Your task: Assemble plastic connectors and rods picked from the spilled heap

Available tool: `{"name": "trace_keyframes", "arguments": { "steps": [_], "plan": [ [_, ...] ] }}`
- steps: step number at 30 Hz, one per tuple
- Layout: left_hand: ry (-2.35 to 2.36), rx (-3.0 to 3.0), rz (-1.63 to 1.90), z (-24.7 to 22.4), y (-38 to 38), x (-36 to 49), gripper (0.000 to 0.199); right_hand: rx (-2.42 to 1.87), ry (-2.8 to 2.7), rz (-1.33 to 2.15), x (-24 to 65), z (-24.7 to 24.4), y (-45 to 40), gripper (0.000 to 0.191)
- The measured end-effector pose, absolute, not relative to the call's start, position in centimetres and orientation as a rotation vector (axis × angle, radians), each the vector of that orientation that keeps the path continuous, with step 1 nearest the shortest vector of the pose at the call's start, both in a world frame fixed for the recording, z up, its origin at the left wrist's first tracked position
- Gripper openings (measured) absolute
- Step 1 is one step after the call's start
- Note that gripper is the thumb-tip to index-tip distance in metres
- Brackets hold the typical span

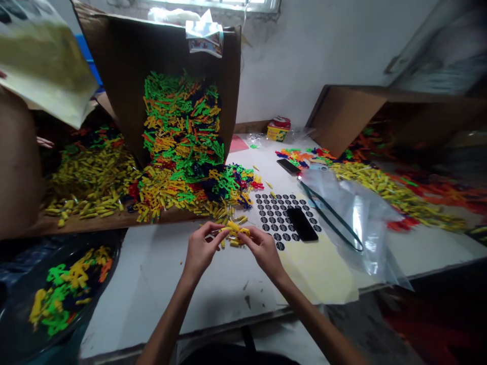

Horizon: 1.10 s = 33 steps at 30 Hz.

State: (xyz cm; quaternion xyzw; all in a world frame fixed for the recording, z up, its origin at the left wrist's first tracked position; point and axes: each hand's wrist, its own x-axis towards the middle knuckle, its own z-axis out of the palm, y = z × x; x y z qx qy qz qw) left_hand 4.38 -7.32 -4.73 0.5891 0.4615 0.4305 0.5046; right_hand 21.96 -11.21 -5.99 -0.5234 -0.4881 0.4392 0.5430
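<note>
Small yellow plastic pieces (235,233) are gripped by the left hand (201,249) and right hand (262,247) at lower centre, near a sheet of round black stickers (279,215).

Left hand (201,248), right hand (262,248) pinching yellow plastic pieces (234,234) above white table (152,289).

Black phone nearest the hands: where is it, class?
In the head view, the black phone lies on the round black stickers, right of the right hand.
</note>
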Motion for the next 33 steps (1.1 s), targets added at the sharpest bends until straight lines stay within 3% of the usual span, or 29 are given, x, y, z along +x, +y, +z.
{"name": "trace_keyframes", "arguments": {
  "steps": [12, 33],
  "plan": [
    [1.184, 1.592, 0.945, -4.7, -7.2, 3.1, 0.036, -1.367, -1.381, 0.749, 21.3, -5.7, -12.2, 0.021],
    [1.255, 1.984, 0.872, -4.7, -7.2, 3.3, 0.036, -1.314, -1.419, 0.792, 21.7, -6.5, -12.5, 0.018]
  ]
}}
